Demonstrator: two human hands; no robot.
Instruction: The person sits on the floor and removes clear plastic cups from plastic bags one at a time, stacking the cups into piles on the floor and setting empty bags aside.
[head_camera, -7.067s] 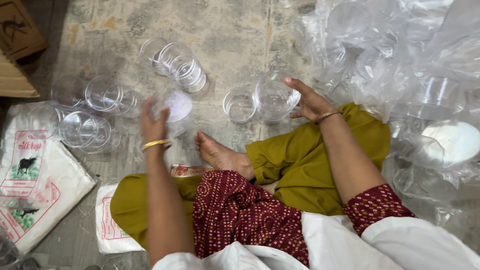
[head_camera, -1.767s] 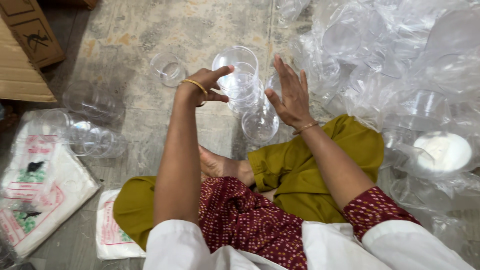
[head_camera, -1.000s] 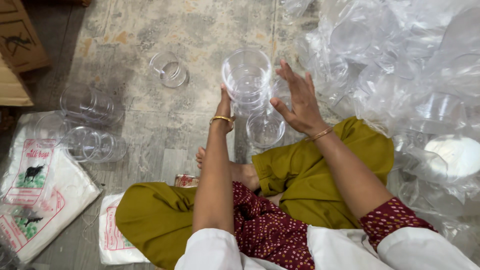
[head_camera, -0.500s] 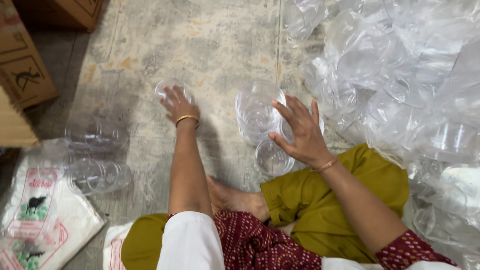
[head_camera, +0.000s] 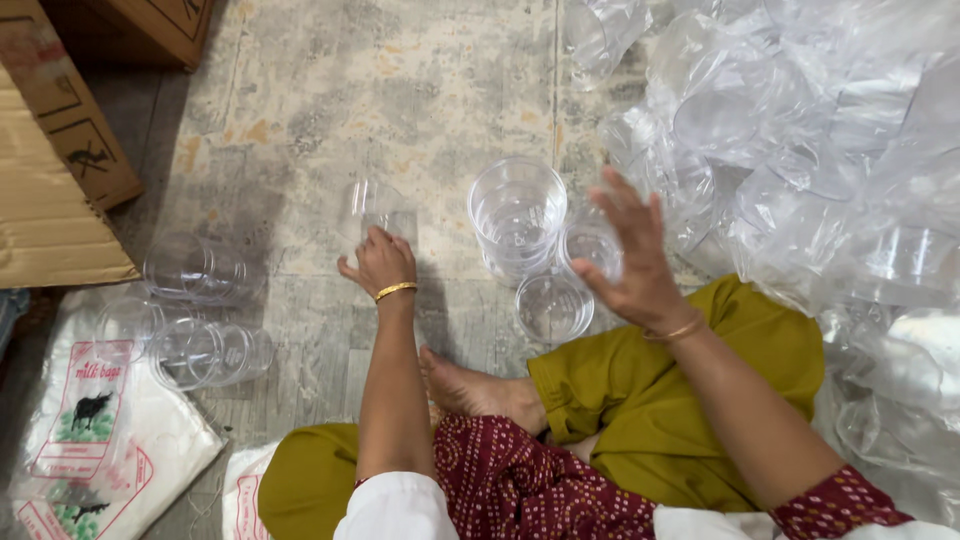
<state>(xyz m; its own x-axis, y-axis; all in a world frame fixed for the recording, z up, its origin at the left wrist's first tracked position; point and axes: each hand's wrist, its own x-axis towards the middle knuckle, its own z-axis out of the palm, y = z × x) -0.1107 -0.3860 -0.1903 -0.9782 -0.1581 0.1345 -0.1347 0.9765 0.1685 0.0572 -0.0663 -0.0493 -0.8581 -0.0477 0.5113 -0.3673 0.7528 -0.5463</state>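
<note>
On a worn, mottled stone floor (head_camera: 400, 90) between cardboard boxes (head_camera: 60, 170) and heaped clear plastic (head_camera: 800, 130), the left hand (head_camera: 380, 262) grips a clear cup (head_camera: 378, 208) while the right hand (head_camera: 635, 255) hovers spread open beside a stack of cups (head_camera: 516, 215).

I see a worn, mottled grey stone floor (head_camera: 400, 90) with yellowish stains, evenly lit. Brown cardboard boxes (head_camera: 60, 150) stand at the far left, printed white sacks (head_camera: 90, 440) lie at the lower left, and heaped clear plastic wrap (head_camera: 800, 150) fills the right.
</note>
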